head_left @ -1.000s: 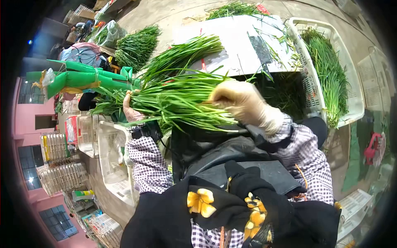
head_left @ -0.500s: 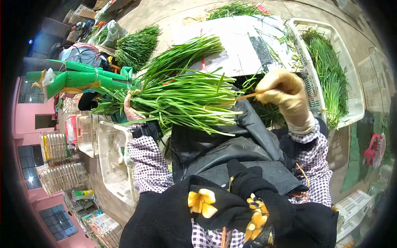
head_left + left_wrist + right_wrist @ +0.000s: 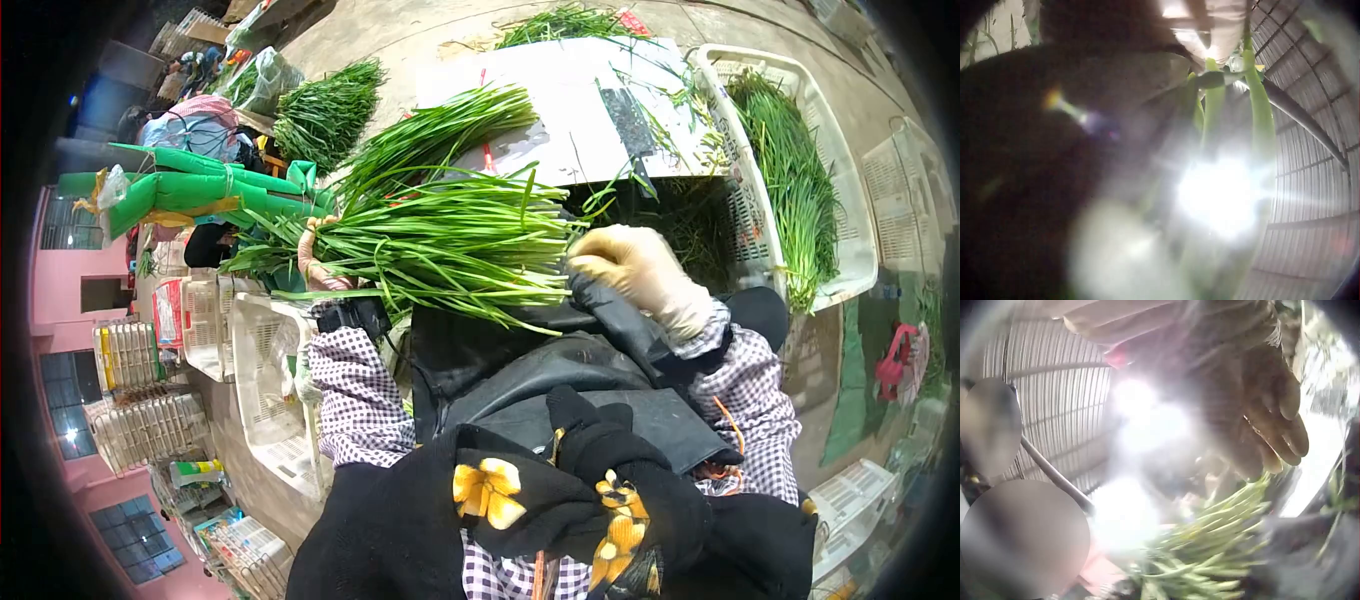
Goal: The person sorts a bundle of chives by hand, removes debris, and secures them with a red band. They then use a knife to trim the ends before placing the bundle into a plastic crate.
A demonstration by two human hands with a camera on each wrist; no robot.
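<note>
Where the thick sheaf of long, thin green stalks lies: above the black, leathery apron, just in front of the flat white board.
Colour: bright green along the middle, paler and yellowish toward the right ends.
Shape: fanned and uneven at the right, a few strands drooping below (one blade stands crosswise near that end).
Left hand: fingers curled round the sheaf toward its left part, gripping it.
Right hand: in a pale, thin glove, fingers loosely extended beside the right ends, holding nothing.
</note>
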